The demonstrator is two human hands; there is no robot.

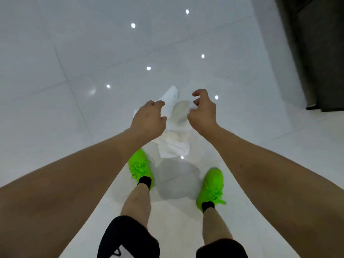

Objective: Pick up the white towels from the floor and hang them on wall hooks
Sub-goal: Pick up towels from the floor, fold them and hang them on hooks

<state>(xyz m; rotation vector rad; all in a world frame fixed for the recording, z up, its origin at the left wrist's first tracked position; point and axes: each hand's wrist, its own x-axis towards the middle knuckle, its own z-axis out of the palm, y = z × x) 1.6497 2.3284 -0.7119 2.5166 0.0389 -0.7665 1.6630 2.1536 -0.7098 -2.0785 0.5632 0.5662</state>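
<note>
On the glossy floor (55, 90) just beyond our green shoes (141, 167), the crumpled white towel (174, 142) looks soft, light and limp, so our left hand (149, 120) and right hand (202, 116), loosely curled, empty grips, should bunch its folds.

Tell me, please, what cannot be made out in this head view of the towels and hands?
- Towels: partly covered by the left hand and right hand; how many lie there is unclear.
- Contact: whether either hand touches the towels cannot be told from above.
- Wall hooks: none in the frame.
- Dark furniture: cut off by the right edge.
</note>
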